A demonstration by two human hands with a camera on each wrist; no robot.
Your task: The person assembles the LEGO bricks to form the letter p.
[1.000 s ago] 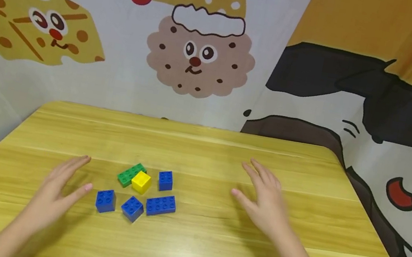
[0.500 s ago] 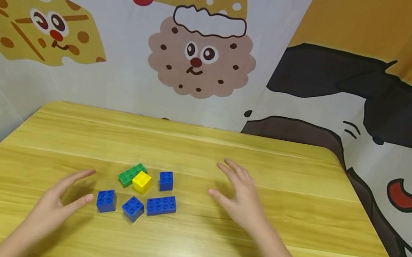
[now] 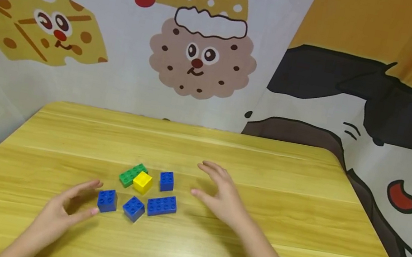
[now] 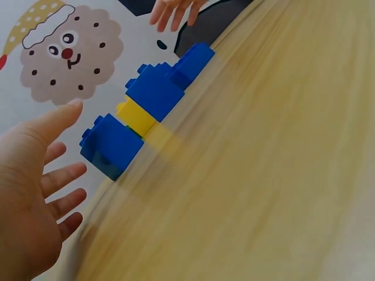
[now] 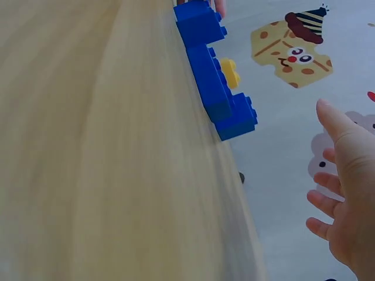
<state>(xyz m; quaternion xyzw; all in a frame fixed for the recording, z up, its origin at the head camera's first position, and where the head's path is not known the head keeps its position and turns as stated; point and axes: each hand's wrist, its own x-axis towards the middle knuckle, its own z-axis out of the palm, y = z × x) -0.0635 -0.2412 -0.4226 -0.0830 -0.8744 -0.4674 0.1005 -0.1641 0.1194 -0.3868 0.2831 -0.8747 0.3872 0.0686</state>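
Looks like we're barely started: left fingers [image 3: 80, 189] relaxed beside a blue brick [image 3: 107, 202], right fingers [image 3: 214, 174] relaxed too, both empty, five more bricks [image 3: 161, 206] between them ungripped.

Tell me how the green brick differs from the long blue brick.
Color: the green brick is green; the long blue brick is blue.
Angle: in the head view, the green brick slants steeply, while the long blue brick lies nearly crosswise.
Visibility: there, the yellow brick hides part of the green brick; the long blue brick shows unobstructed.
Shared: both are longer than wide, with studs facing up.
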